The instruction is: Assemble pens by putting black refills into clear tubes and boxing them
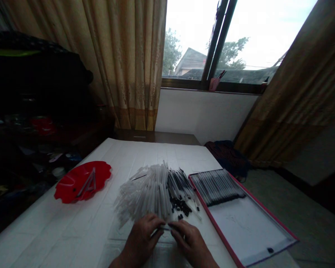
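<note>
My left hand and my right hand meet at the near edge of the white table, pinching a thin clear pen barrel between their fingers. Just beyond them lies a large fanned heap of clear pen barrels and refills. Its right side holds black-tipped pieces, with small black parts scattered near my right hand. A red scalloped plate to the left holds a few clear tubes. Both hands look apart from the plate.
A pink-framed tray lies at the table's right, holding neatly lined pens at its far end. A dark cluttered shelf stands to the left. Dark cloth lies beyond the table's right corner, below a curtained window.
</note>
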A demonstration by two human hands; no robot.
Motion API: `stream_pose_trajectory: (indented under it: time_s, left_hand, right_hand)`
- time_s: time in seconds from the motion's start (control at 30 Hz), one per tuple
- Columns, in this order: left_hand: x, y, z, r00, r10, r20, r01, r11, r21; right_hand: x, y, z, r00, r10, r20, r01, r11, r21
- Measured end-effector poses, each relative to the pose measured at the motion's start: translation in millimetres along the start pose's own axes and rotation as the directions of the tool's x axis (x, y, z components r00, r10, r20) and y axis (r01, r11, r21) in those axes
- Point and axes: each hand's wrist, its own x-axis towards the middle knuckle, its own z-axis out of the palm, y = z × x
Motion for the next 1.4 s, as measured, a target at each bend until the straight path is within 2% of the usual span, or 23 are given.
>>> stream_pose_trajectory:
  time_s: [0.07, 0.13, 0.23, 0.33, 0.43, 0.63, 0.73, 0.8, 0.87, 0.97, 1.03, 1.13, 1.2, 1.4]
  left_hand:
    - [0, -10, -7.7, 0.997, 0.02, -0.07, -0.016, 0.998, 0.06]
    - [-2, -27, -23.1, 0.984, -0.001, -0.18, 0.03, 0.987, 0.156]
    - [-6, -57, -53.7, 0.937, -0.161, -0.311, 0.255, 0.922, 0.29]
    - [-11, -78, -75.2, 0.881, -0.362, -0.304, 0.461, 0.802, 0.38]
    - [-13, -84, -79.7, 0.856, -0.46, -0.234, 0.516, 0.746, 0.42]
    - [-13, -84, -84.2, 0.824, -0.521, -0.223, 0.566, 0.759, 0.321]
    - [-19, -86, -91.9, 0.796, -0.553, -0.246, 0.604, 0.758, 0.248]
    - [-24, -88, -92.5, 0.768, -0.587, -0.257, 0.625, 0.775, 0.095]
    - [-29, -89, -87.1, 0.757, -0.609, -0.235, 0.598, 0.792, -0.124]
    - [-32, -83, -70.4, 0.783, -0.597, -0.177, 0.508, 0.777, -0.373]
    - [-30, -73, -58.8, 0.815, -0.562, -0.141, 0.462, 0.777, -0.428]
    - [-23, -51, -47.6, 0.891, -0.438, -0.119, 0.366, 0.849, -0.381]
    - [-18, -37, -44.3, 0.926, -0.361, -0.111, 0.31, 0.894, -0.322]
    - [-8, -22, -40.0, 0.961, -0.264, -0.087, 0.238, 0.943, -0.234]
  right_hand:
    - [2, 4, 0, 0.999, -0.023, -0.044, 0.023, 1.0, 0.005]
    - [4, 10, 0, 0.987, 0.039, -0.157, -0.032, 0.998, 0.049]
    - [5, 20, 0, 0.929, 0.238, -0.282, -0.181, 0.96, 0.214]
    - [4, 25, 3, 0.889, 0.334, -0.312, -0.226, 0.914, 0.336]
    - [2, 26, 5, 0.886, 0.325, -0.331, -0.215, 0.92, 0.328]
    - [-1, 26, 3, 0.908, 0.22, -0.357, -0.145, 0.963, 0.226]
    - [-1, 27, 2, 0.904, 0.22, -0.368, -0.138, 0.962, 0.237]
    - [-1, 28, 1, 0.907, 0.222, -0.357, -0.143, 0.961, 0.236]
    - [-1, 29, 0, 0.922, 0.213, -0.322, -0.143, 0.963, 0.228]
    - [-2, 29, -2, 0.946, 0.196, -0.259, -0.133, 0.961, 0.244]
    - [-3, 26, -1, 0.954, 0.186, -0.235, -0.123, 0.958, 0.258]
    - [-4, 17, 0, 0.965, 0.153, -0.215, -0.093, 0.959, 0.266]
    - [-4, 10, 0, 0.97, 0.129, -0.204, -0.073, 0.962, 0.264]
    - [-2, 5, -8, 0.991, 0.059, -0.123, -0.035, 0.982, 0.186]
